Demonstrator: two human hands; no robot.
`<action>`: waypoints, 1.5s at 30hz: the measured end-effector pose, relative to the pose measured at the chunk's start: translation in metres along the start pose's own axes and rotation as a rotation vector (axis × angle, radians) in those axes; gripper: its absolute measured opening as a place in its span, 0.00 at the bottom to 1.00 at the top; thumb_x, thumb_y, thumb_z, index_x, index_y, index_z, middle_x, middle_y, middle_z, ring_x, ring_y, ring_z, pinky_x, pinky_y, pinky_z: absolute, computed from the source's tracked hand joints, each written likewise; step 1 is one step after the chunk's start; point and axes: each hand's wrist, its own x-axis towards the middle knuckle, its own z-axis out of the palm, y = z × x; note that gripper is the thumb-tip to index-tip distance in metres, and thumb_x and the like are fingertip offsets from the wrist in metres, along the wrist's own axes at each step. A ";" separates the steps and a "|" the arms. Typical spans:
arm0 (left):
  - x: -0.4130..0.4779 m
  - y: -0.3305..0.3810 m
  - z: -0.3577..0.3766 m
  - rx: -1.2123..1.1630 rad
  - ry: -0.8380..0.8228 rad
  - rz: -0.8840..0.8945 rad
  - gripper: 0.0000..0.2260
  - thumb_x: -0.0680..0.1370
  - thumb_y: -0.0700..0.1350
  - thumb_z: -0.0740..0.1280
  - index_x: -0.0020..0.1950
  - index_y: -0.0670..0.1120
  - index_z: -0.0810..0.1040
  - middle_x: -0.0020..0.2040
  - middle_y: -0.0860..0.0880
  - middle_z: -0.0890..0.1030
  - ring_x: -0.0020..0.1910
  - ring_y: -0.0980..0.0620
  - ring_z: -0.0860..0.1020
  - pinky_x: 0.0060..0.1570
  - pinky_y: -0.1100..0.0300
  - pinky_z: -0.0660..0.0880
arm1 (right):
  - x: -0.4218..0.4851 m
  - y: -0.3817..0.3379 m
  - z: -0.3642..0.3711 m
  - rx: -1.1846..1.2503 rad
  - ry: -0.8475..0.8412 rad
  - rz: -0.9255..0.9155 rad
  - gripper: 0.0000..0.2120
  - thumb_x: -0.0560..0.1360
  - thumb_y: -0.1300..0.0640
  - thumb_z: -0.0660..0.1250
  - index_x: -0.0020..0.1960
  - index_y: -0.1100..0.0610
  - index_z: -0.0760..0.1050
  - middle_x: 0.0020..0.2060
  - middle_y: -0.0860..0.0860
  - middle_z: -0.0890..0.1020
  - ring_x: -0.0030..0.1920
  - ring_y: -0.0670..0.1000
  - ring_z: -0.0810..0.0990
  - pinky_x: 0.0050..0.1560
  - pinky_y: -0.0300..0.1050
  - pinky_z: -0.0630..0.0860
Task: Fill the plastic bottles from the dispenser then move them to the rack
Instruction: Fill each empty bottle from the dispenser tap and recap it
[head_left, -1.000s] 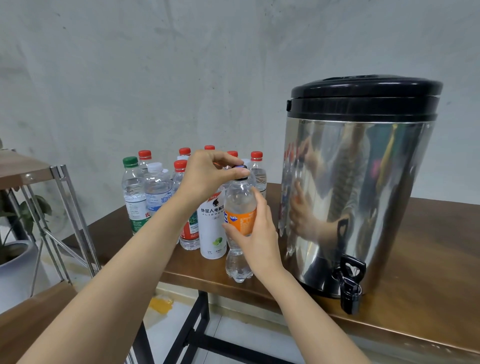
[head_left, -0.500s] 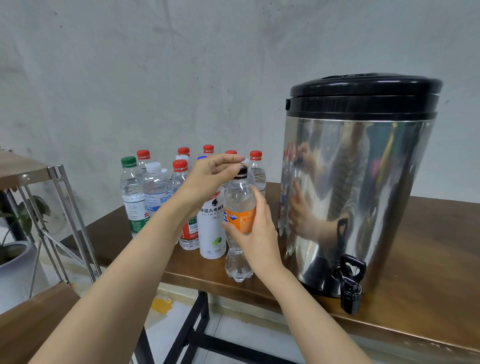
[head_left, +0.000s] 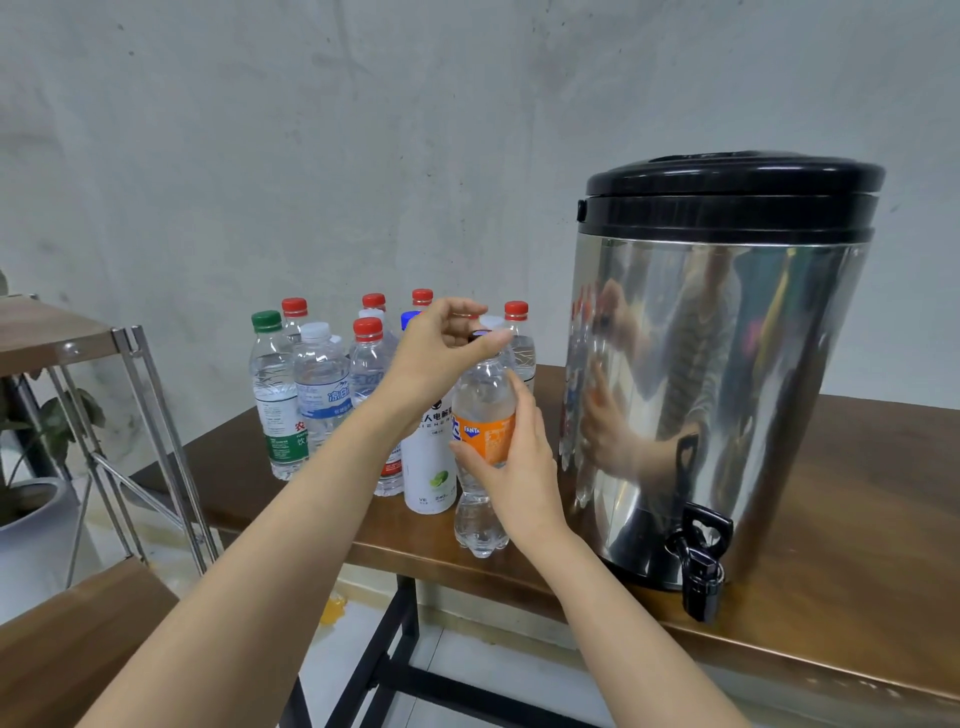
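Clear plastic bottle with an orange Fanta label stands upright at the centre of the frame, near the front edge of a brown wooden table. The person's right hand wraps round the label from the right. Their left hand, reaching in from lower left, pinches the dark cap between thumb and fingertips. Right of centre sits a steel dispenser, its black tap low down. Other capped bottles cluster behind. A metal rack stands at the left edge.
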 end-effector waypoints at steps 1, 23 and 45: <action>0.000 0.000 -0.001 -0.009 0.016 -0.001 0.15 0.77 0.46 0.72 0.61 0.47 0.75 0.49 0.50 0.84 0.50 0.55 0.82 0.50 0.64 0.77 | 0.000 0.000 0.000 -0.001 0.001 -0.002 0.43 0.72 0.48 0.74 0.77 0.41 0.52 0.73 0.42 0.63 0.66 0.39 0.68 0.52 0.25 0.67; -0.001 -0.005 -0.002 0.006 0.065 0.029 0.13 0.75 0.43 0.74 0.56 0.46 0.74 0.43 0.51 0.85 0.51 0.47 0.83 0.58 0.51 0.78 | -0.001 0.006 -0.001 0.056 -0.054 -0.009 0.45 0.72 0.50 0.75 0.77 0.35 0.49 0.75 0.40 0.61 0.64 0.35 0.68 0.65 0.43 0.72; -0.003 -0.064 -0.044 0.632 0.162 0.224 0.21 0.78 0.45 0.70 0.70 0.47 0.72 0.65 0.48 0.75 0.66 0.48 0.70 0.63 0.55 0.68 | 0.039 0.022 0.019 -0.043 0.001 0.079 0.47 0.74 0.51 0.73 0.77 0.34 0.41 0.76 0.46 0.63 0.72 0.51 0.69 0.68 0.62 0.71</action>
